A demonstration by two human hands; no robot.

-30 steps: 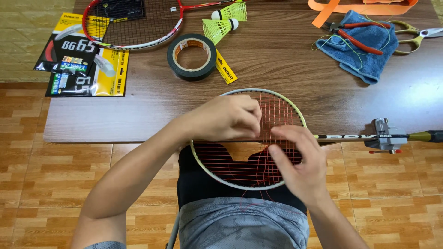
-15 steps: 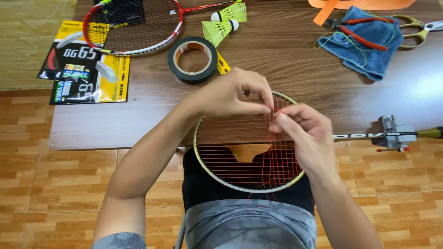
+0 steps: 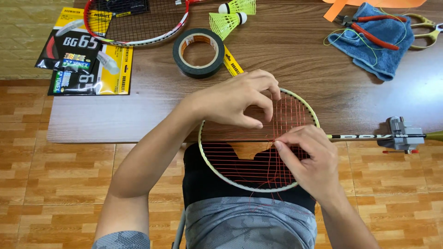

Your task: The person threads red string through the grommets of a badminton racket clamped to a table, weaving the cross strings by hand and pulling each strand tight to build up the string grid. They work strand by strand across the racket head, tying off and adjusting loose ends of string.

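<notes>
Racket (image 3: 240, 161) strings are pinched by both hands, left (image 3: 235, 99) and right (image 3: 307, 154); the pinched string is hidden by fingers.

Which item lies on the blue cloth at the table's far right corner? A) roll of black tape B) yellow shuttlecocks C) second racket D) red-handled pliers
D: the red-handled pliers lie across the blue cloth, while the roll of black tape and the yellow shuttlecocks sit on bare wood nearer the table's middle.
</notes>
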